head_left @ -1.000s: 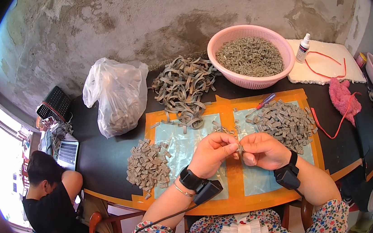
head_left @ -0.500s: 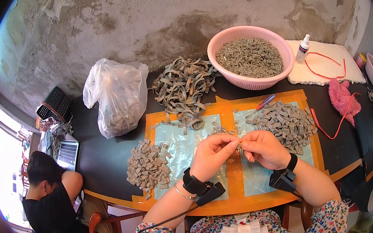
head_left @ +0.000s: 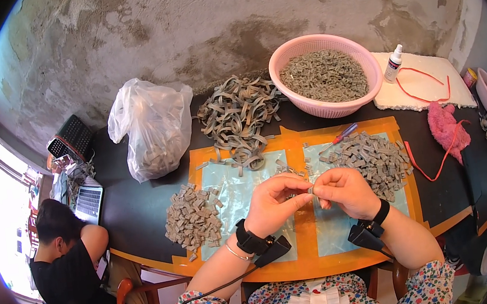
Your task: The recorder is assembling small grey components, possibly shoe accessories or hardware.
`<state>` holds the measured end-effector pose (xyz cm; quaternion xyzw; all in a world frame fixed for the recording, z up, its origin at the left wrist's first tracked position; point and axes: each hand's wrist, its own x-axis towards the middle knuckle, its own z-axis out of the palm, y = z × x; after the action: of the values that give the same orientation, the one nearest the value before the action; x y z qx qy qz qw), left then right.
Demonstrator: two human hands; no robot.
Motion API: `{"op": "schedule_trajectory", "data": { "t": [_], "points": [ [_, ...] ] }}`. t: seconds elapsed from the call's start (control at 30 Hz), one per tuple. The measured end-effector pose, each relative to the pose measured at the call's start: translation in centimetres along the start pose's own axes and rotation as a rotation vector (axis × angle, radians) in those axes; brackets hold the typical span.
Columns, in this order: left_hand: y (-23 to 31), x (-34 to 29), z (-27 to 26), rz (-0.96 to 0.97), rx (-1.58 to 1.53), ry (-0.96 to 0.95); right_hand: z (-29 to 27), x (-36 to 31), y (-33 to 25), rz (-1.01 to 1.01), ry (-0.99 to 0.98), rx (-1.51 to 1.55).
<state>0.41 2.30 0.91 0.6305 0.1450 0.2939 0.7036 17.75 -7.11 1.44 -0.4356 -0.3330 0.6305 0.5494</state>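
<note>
My left hand (head_left: 275,202) and my right hand (head_left: 345,191) meet over the middle of the table, thumbs and forefingers pinched together. Between the fingertips shows a sliver of a small grey piece (head_left: 310,191), mostly hidden by the fingers. To the left of my left hand lies a heap of small grey pieces (head_left: 191,218). Another heap of such grey pieces (head_left: 372,159) sits just beyond my right hand, with a thin pen-like tool (head_left: 345,133) at its far edge. A few loose grey pieces (head_left: 283,167) lie beyond my fingers.
Tangled grey strips (head_left: 240,117) are piled at the back, beside a knotted plastic bag (head_left: 149,132). A pink basket (head_left: 329,109) holds many small pieces. A spray bottle (head_left: 393,64) stands on a white foam board (head_left: 421,94). Another person (head_left: 65,265) sits at left near a laptop (head_left: 89,201).
Both hands stay together in nearly the same place. My left fingers have shifted slightly and lifted a little; the heaps look unchanged.
</note>
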Motion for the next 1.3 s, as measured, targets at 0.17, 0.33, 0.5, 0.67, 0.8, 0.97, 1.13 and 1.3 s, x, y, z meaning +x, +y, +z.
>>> {"op": "schedule_trajectory", "data": {
  "t": [0.17, 0.33, 0.5, 0.67, 0.8, 0.97, 1.13, 1.3],
  "points": [
    [0.1, 0.0, 0.2, 0.024, 0.033, 0.012, -0.2, 0.0, 0.2, -0.022, -0.012, -0.016],
    [-0.1, -0.1, 0.1, 0.018, 0.018, 0.016, -0.3, 0.2, 0.4, -0.04, -0.038, -0.015],
    [0.3, -0.1, 0.1, 0.058, 0.159, -0.018, -0.2, 0.3, 0.8, -0.092, -0.038, 0.037],
    [0.4, -0.1, 0.3, 0.021, 0.115, -0.029, -0.2, 0.3, 0.9, -0.106, -0.076, 0.126],
    [0.2, -0.2, 0.3, -0.081, -0.042, -0.068, -0.6, 0.1, 1.1, -0.076, -0.176, 0.303],
    [-0.2, -0.1, -0.2, -0.072, -0.188, -0.004, -0.3, -0.1, 0.4, -0.135, -0.291, 0.366],
    [-0.1, -0.2, 0.0, -0.091, -0.242, 0.016, -0.4, -0.2, 0.7, -0.142, -0.266, 0.351],
    [0.0, -0.3, 0.4, -0.119, -0.257, 0.015, -1.0, 0.1, 1.0, -0.156, -0.323, 0.358]
  ]
}}
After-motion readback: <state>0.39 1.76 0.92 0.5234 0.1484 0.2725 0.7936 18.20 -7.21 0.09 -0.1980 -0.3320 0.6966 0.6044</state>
